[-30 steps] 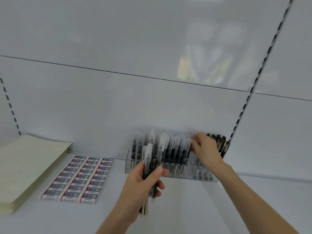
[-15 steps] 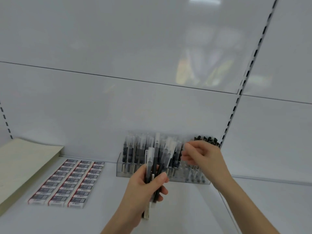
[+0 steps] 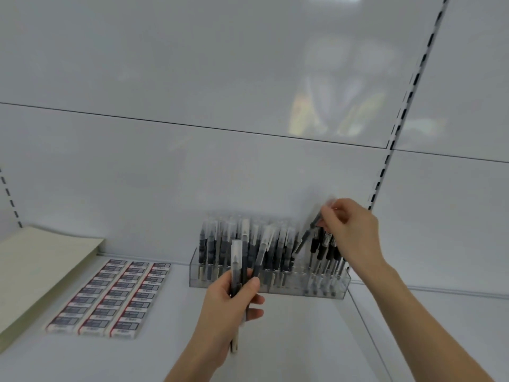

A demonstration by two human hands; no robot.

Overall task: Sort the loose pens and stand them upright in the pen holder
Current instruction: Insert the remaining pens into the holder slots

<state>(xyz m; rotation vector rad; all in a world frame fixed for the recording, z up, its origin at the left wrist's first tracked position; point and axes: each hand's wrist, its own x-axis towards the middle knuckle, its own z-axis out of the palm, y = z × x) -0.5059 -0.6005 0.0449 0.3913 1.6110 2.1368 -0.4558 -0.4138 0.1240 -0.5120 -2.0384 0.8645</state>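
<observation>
A bundle of pens (image 3: 238,271) is clasped by the left hand (image 3: 230,304) as stock; one pen (image 3: 309,232) is pinched by the right hand (image 3: 349,230), tilted for the holder (image 3: 275,285).

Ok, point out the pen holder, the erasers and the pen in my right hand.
pen holder (image 3: 286,290), head view, front wall
erasers (image 3: 110,296), head view, middle box
pen (image 3: 307,235), head view, dark barrel

Clear pen holder (image 3: 271,285) on the shelf (image 3: 289,343), rows of upright pens (image 3: 278,244) inside; left hand (image 3: 228,307) holds a bundle (image 3: 236,260) upright, right hand (image 3: 349,230) pinches one tilted pen (image 3: 305,238).
</observation>
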